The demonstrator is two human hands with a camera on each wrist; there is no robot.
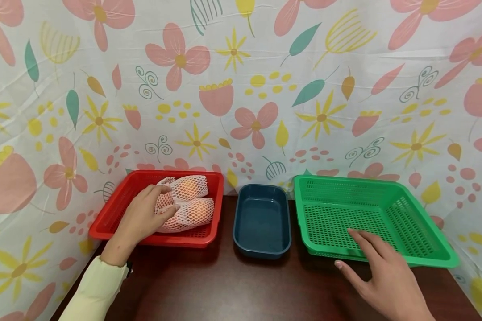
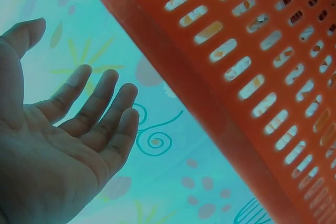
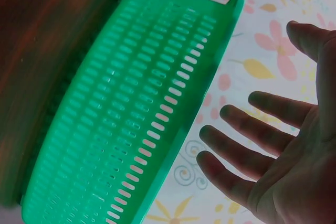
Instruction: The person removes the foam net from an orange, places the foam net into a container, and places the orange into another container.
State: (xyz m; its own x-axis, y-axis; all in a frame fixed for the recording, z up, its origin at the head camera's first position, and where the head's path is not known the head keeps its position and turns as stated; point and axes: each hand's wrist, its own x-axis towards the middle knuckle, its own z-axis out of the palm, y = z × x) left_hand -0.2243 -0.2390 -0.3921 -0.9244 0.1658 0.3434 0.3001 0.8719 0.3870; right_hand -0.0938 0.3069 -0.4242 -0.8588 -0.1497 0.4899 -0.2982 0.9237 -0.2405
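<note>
In the head view my left hand (image 1: 144, 214) hovers over the red basket (image 1: 104, 227) with fingers spread and nothing gripped. Just beyond its fingertips lie several round orange-red fruits in white foam net sleeves (image 1: 197, 211); the hand hides part of them, and their exact kind cannot be told. The left wrist view has the same hand (image 2: 79, 124) with loosely bent fingers, outside the slotted wall of the red basket (image 2: 220, 77). Over the near rim of the green basket (image 1: 345, 214) my right hand (image 1: 385, 272) is held with relaxed fingers, holding nothing; the right wrist view shows its palm (image 3: 283, 156).
Between the two baskets stands a dark blue rectangular tray (image 1: 262, 223) with nothing in it. All three containers sit on a dark brown table (image 1: 225, 290). A flower-patterned cloth (image 1: 241, 89) hangs close behind them and along both sides.
</note>
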